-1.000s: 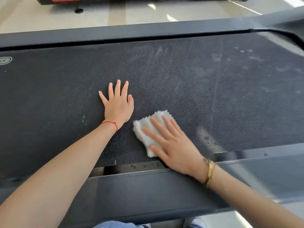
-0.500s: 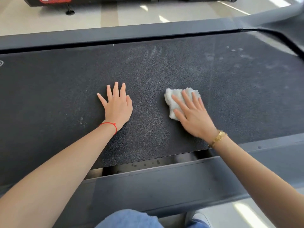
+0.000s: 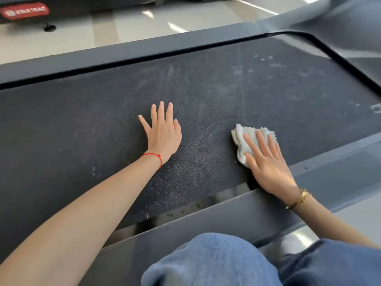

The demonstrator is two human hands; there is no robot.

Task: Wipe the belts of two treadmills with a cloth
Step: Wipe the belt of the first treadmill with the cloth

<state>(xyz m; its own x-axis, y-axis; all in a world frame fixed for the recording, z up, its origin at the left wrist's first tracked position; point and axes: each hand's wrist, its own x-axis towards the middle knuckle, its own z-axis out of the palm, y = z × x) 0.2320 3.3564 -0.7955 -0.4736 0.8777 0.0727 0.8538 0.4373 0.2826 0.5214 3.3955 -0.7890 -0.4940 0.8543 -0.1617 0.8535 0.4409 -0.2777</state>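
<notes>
Two bare hands lie flat on a dark treadmill belt [image 3: 206,96] that fills the middle of the frame. At centre, the left hand [image 3: 162,133] rests palm down with its fingers straight and slightly spread, holding nothing; a thin red string [image 3: 153,156] circles its wrist. At right of centre, the right hand [image 3: 266,162] presses straight fingers onto a crumpled white cloth [image 3: 247,139], which sits on the belt near its lower edge. A gold bracelet [image 3: 301,199] shows on that wrist. Pale dusty smears mark the belt toward the upper right. Grey side rails [image 3: 123,52] border the belt above and below. Blue denim knees [image 3: 210,263] fill the bottom. Another machine with a red label [image 3: 24,11] stands in the upper left corner.
</notes>
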